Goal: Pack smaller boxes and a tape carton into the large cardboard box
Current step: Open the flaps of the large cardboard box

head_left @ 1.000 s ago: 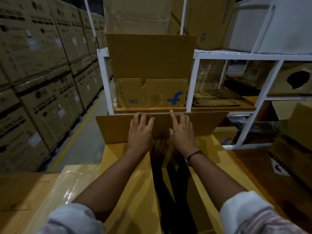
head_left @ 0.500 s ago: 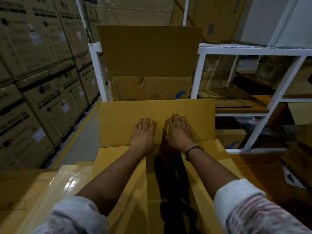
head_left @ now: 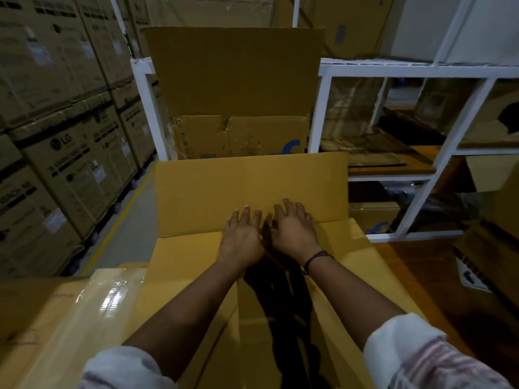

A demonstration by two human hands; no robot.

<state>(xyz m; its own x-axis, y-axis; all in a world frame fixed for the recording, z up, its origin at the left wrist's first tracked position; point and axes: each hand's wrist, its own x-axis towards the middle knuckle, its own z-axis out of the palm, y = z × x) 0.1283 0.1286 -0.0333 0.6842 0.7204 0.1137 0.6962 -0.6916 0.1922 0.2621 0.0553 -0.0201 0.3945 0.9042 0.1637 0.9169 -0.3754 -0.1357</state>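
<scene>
The large cardboard box [head_left: 185,256] stands right in front of me, its side flaps folded inward over a dark gap in the middle. Its far flap [head_left: 224,192] leans toward me. My left hand [head_left: 243,234] and my right hand [head_left: 293,230] lie side by side with fingers spread, pressing on the lower part of that far flap. Neither hand holds anything. The inside of the box is hidden in shadow under my forearms. No smaller boxes or tape carton are visible inside it.
A white metal rack [head_left: 323,113] stands just behind the box, with an open worn carton [head_left: 238,136] and flat cardboard on its shelves. Stacked LG cartons [head_left: 70,141] line the left aisle. A plastic-wrapped carton [head_left: 64,310] sits at my near left.
The far flap has swung up and toward me, from nearly flat outward to leaning over the box. Both hands have drawn back toward me and stay pressed on it.
</scene>
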